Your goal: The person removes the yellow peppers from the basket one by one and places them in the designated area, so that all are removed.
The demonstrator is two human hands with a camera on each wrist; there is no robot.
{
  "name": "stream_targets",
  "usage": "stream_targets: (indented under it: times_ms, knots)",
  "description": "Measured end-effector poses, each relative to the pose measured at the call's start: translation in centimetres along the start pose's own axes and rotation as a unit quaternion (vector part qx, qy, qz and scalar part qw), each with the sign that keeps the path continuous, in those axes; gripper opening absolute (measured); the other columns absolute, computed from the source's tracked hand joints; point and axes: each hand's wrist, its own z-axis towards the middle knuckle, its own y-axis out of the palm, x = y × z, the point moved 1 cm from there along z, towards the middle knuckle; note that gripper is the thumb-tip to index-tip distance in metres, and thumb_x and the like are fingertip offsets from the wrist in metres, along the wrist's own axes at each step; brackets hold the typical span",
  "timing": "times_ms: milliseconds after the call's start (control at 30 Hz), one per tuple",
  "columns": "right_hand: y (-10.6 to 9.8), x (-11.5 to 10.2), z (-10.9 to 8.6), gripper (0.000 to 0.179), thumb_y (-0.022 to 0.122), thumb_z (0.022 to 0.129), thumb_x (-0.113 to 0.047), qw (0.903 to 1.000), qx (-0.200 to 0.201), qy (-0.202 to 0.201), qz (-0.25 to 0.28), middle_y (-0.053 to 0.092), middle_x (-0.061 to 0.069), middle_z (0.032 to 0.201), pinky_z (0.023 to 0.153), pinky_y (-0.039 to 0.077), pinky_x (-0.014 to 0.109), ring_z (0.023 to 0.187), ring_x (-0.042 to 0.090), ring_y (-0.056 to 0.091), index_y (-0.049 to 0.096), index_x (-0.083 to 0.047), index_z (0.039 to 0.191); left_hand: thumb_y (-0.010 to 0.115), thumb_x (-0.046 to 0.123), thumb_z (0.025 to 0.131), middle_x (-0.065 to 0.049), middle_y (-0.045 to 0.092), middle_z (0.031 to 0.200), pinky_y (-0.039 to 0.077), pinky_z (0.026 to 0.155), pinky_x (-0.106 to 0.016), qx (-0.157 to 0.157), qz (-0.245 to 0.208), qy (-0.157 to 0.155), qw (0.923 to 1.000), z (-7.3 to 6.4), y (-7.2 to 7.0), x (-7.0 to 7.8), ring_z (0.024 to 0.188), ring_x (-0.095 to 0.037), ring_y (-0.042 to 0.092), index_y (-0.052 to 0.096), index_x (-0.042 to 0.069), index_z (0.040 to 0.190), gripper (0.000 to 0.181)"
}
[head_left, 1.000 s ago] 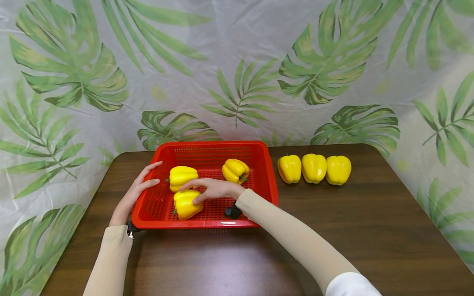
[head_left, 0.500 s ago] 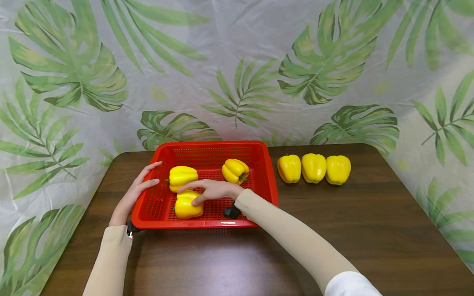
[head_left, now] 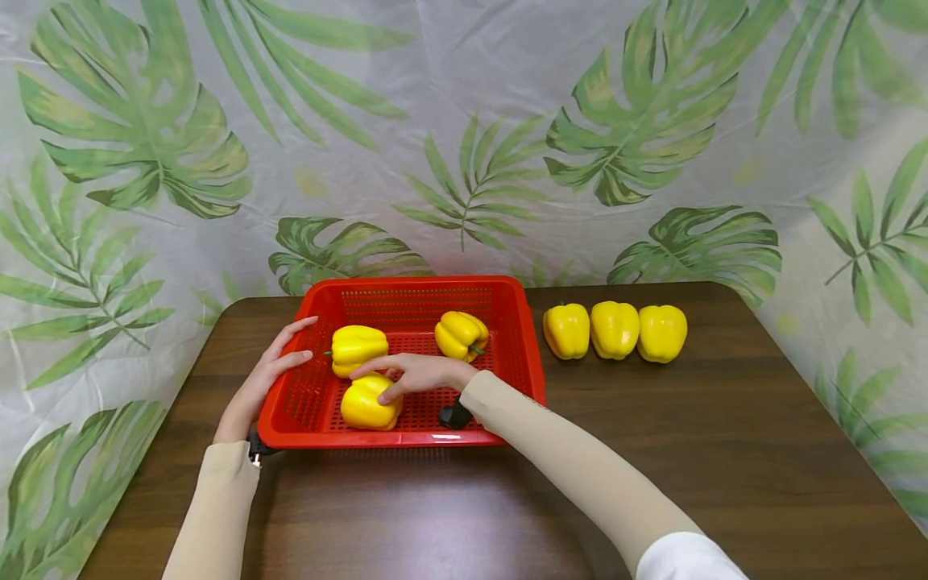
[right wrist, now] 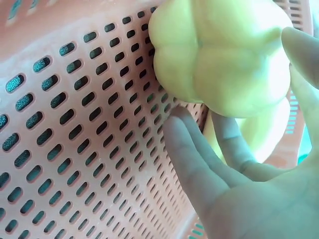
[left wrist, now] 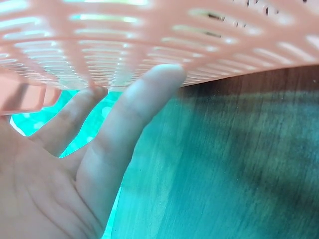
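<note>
In the head view, my left hand (head_left: 268, 374) is at the left side of a red perforated plastic basket (head_left: 532, 354), thumb and a finger over its rim. The left wrist view shows other fingers (left wrist: 114, 129) against the basket's outer wall. Inside the basket, my right hand (head_left: 420, 372) holds a yellow bell pepper (head_left: 368, 403) near the front left. In the right wrist view, the thumb (right wrist: 305, 52) lies on one side of this bell pepper (right wrist: 224, 55), fingers beneath it, its lobed end showing. Another yellow bell pepper (head_left: 358, 348) lies just behind it.
A third yellow bell pepper (head_left: 461, 335) lies in the basket's back right. Three more yellow bell peppers (head_left: 615, 330) stand in a row on the brown wooden table (head_left: 689, 451), right of the basket. A leaf-patterned cloth (head_left: 478, 161) hangs behind the table.
The bell pepper under my right hand has turned and shifted slightly right; its green stem, visible before, is now out of sight. My left hand and the other peppers stay put.
</note>
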Motion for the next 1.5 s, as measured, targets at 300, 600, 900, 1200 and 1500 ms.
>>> stream_targets:
  times_ms: [300, 600, 900, 1200, 1500]
  knots:
    - [0.1, 0.2, 0.1, 0.057, 0.058, 0.093, -0.005, 0.9994, -0.022, 0.013, 0.022, 0.033, 0.001, 0.148, 0.091, 0.04, 0.026, 0.117, 0.014, 0.038, 0.04, -0.017, 0.146, 0.044, 0.023, 0.101, -0.015, 0.022, 0.149, 0.052, 0.086, -0.039, -0.003, -0.005, 0.005, 1.0, 0.0, 0.0, -0.1, 0.117, -0.03, 0.049, 0.02, 0.024, 0.152, 0.056]
    - [0.3, 0.3, 0.1, 0.06, 0.058, 0.092, -0.003, 0.9981, -0.036, 0.029, 0.04, 0.034, 0.001, 0.139, 0.079, 0.048, 0.035, 0.102, 0.014, 0.044, 0.037, -0.018, 0.146, 0.045, 0.024, 0.101, -0.015, 0.023, 0.149, 0.051, 0.087, -0.04, -0.004, -0.004, 0.006, 1.0, 0.0, 0.0, -0.1, 0.118, -0.03, 0.049, 0.02, 0.024, 0.152, 0.056]
    - [0.2, 0.5, 0.0, 0.054, 0.059, 0.09, 0.001, 0.995, -0.003, 0.046, 0.089, 0.037, 0.003, 0.136, 0.088, 0.048, 0.045, 0.102, 0.018, 0.048, 0.045, -0.016, 0.14, 0.044, 0.023, 0.101, -0.014, 0.022, 0.149, 0.051, 0.086, -0.04, -0.002, -0.004, 0.005, 1.0, 0.0, 0.0, 0.0, 0.118, -0.03, 0.048, 0.02, 0.025, 0.152, 0.055]
    - [-0.5, 0.6, -0.5, 0.054, 0.057, 0.089, 0.005, 0.988, 0.02, 0.049, 0.146, 0.038, 0.006, 0.136, 0.083, 0.052, 0.044, 0.093, 0.019, 0.055, 0.046, -0.016, 0.138, 0.044, 0.021, 0.101, -0.015, 0.022, 0.149, 0.051, 0.086, -0.042, -0.006, -0.014, 0.006, 0.9999, 0.1, 0.0, 0.0, 0.118, -0.033, 0.049, 0.019, 0.022, 0.152, 0.056]
    - [-1.8, 0.4, -2.2, 0.052, 0.057, 0.093, -0.001, 0.9859, 0.048, 0.046, 0.153, 0.041, 0.007, 0.131, 0.086, 0.049, 0.05, 0.099, 0.022, 0.051, 0.043, -0.021, 0.139, 0.044, 0.021, 0.101, -0.015, 0.021, 0.15, 0.051, 0.086, -0.04, -0.003, -0.004, 0.009, 0.9999, 0.1, 0.0, 0.0, 0.118, -0.031, 0.048, 0.021, 0.023, 0.152, 0.055]
